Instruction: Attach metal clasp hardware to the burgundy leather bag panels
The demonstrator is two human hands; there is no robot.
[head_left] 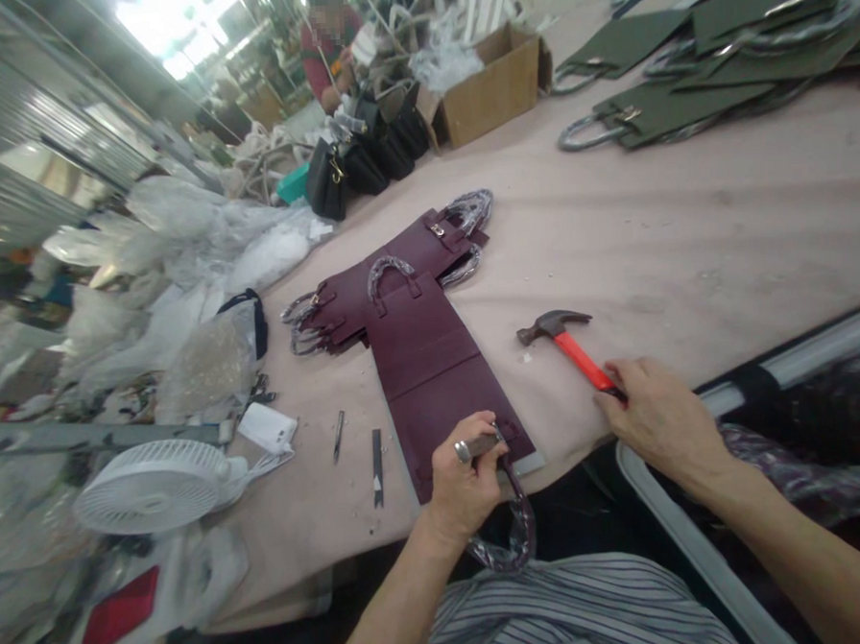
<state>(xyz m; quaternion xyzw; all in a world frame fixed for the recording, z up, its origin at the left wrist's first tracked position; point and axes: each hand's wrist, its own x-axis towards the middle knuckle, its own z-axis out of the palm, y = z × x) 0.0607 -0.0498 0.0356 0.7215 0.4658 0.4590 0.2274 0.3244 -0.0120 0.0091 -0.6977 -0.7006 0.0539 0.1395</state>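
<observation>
My left hand (465,479) is closed around a short tool with a brown handle (482,444) and a shiny metal cap; its working tip is hidden. Under that hand lies a burgundy bag panel (432,360), flat on the table, with a plastic-wrapped handle (520,529) hanging over the near edge. To the right, my right hand (658,421) grips the end of a claw hammer (576,353) with a red and black handle. The hammer's dark head rests on the table.
More burgundy panels (357,297) lie beyond. A dark flat blade (377,464) and a pen-like tool (339,434) are at left, near a white fan (150,486). Olive panels (685,107), a cardboard box (494,88) and black bags (364,162) stand farther back; a person (329,53) is behind.
</observation>
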